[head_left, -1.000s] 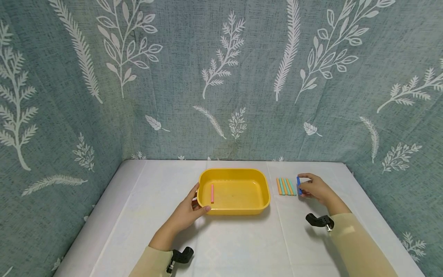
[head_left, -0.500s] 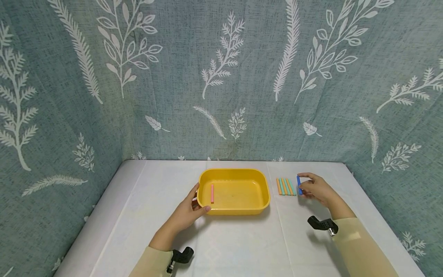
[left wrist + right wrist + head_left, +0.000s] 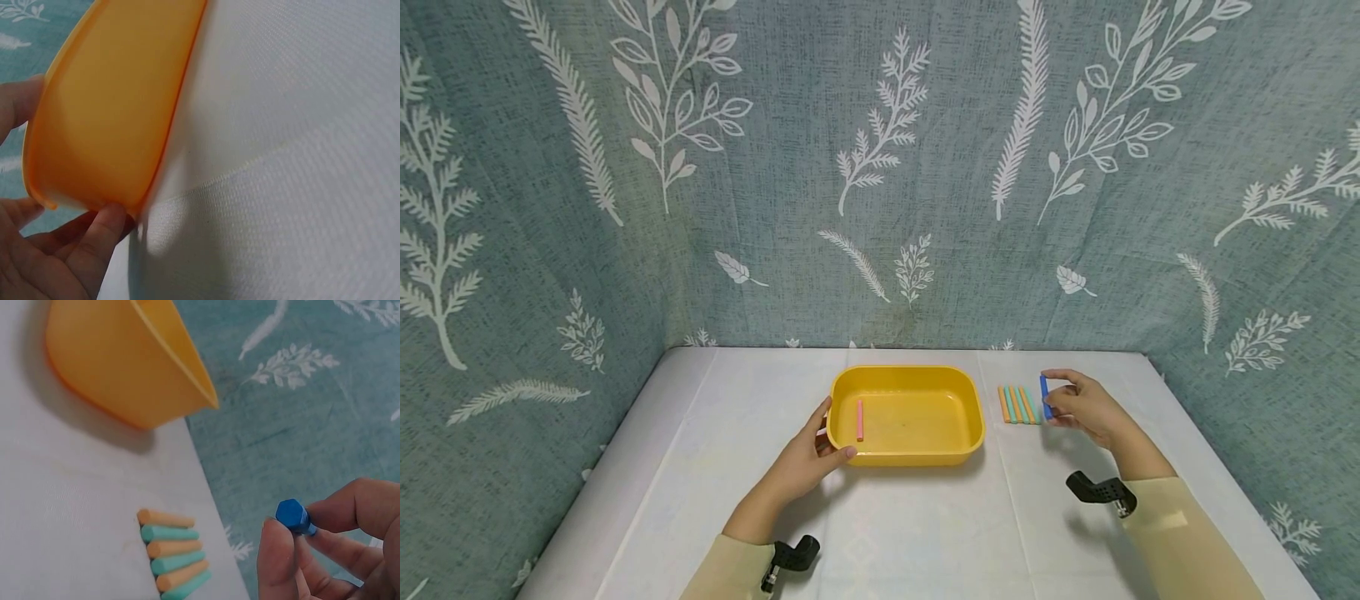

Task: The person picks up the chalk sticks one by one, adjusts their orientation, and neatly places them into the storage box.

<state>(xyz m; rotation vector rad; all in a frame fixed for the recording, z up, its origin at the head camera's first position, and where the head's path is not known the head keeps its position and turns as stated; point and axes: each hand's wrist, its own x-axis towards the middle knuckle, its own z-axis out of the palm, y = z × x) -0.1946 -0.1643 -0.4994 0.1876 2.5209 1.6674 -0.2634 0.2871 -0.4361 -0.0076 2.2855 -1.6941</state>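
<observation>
I pinch the blue stick (image 3: 1044, 396) between thumb and fingers of my right hand (image 3: 1078, 407), right of centre in the head view; it now sits a little higher off the table (image 3: 925, 517) than a second ago. Just left of it lie six orange and teal sticks (image 3: 1018, 404) in a row. My left hand (image 3: 805, 458) grips the near left corner of the yellow tray (image 3: 973, 417), unmoved, with a pink stick (image 3: 860, 419) inside. I can read no writing anywhere.
</observation>
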